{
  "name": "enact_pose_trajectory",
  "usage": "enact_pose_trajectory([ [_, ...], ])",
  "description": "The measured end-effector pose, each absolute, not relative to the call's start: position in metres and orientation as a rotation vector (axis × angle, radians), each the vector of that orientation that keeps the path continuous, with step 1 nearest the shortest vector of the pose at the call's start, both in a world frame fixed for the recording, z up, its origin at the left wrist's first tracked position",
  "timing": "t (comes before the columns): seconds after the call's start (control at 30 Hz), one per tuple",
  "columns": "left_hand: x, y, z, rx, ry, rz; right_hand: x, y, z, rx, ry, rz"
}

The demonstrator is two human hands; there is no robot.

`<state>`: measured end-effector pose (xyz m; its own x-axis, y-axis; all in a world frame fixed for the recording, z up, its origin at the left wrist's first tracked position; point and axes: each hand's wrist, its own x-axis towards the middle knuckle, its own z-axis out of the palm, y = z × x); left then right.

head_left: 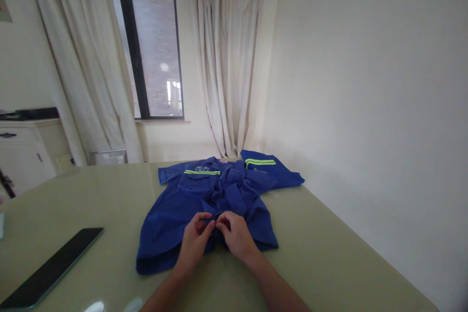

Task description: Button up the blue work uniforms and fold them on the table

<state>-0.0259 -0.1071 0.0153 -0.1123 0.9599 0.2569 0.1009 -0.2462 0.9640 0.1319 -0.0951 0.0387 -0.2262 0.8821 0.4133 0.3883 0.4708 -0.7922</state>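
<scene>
A blue short-sleeved work shirt [171,214] with a yellow-green reflective stripe across the chest lies spread on the table, its collar toward the far side. Its right half is bunched and creased. At the lower middle of its front, my left hand [197,235] pinches the fabric edge between thumb and fingers. My right hand [234,234] is closed close beside it, also pinching the shirt's front edge. The fingertips of both hands nearly meet. Whether a button sits between them is too small to tell.
Another blue garment [281,174] with a reflective stripe lies folded at the table's far right, against the wall. A long dark flat panel [54,268] rests on the greenish table [321,253] at left. Behind are curtains [234,58], a window and a white cabinet [25,156].
</scene>
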Motion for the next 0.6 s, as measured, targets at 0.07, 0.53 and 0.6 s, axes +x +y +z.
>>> enact_pose_trajectory([
  [0.07, -0.0273, -0.1059, 0.0154, 1.393, 1.184, 1.444, 0.1320, -0.0964, 0.0400, -1.091, -1.819, 0.659],
  [0.53, -0.0324, -0.1034, 0.0226, 1.304, 1.100, 1.329, 0.1321, -0.0960, 0.0390, -0.991, -1.772, 0.681],
  [0.6, -0.0308, -0.1055, 0.0229, 1.125, 1.065, 1.287, 0.1323, -0.0976, 0.0421, -0.967, -1.766, 0.713],
])
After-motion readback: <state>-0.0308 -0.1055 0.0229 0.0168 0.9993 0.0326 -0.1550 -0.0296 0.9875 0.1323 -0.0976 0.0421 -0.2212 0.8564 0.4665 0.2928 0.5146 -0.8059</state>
